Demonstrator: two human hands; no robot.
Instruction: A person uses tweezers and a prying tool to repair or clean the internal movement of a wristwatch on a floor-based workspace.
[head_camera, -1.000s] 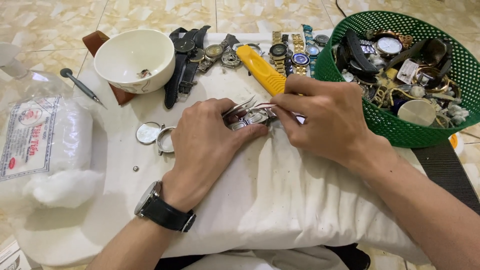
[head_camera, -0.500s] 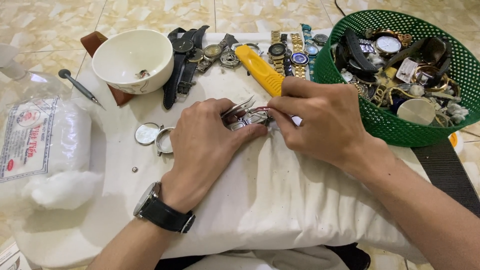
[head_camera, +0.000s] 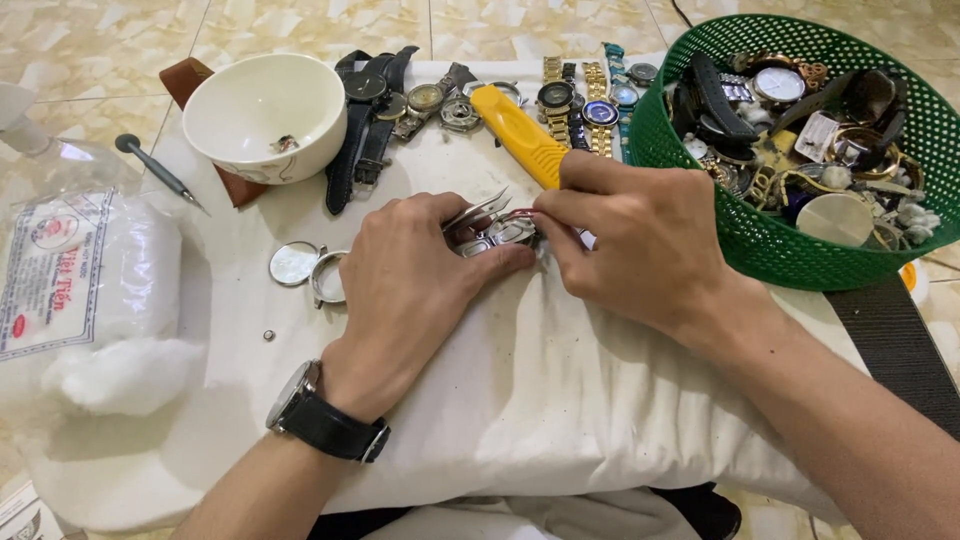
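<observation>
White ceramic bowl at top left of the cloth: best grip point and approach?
Pinch the white ceramic bowl at its near rim from above. It stands upright and open, its near side is clear of things, while black-strapped watches crowd its right side. A small part lies inside, so keep it level.

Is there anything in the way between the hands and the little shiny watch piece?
Nothing visible. The left hand presses directly on the metal watch piece, and the right hand touches it from the other side, with tweezers at it too.

Watch part mostly under fingers.
</observation>
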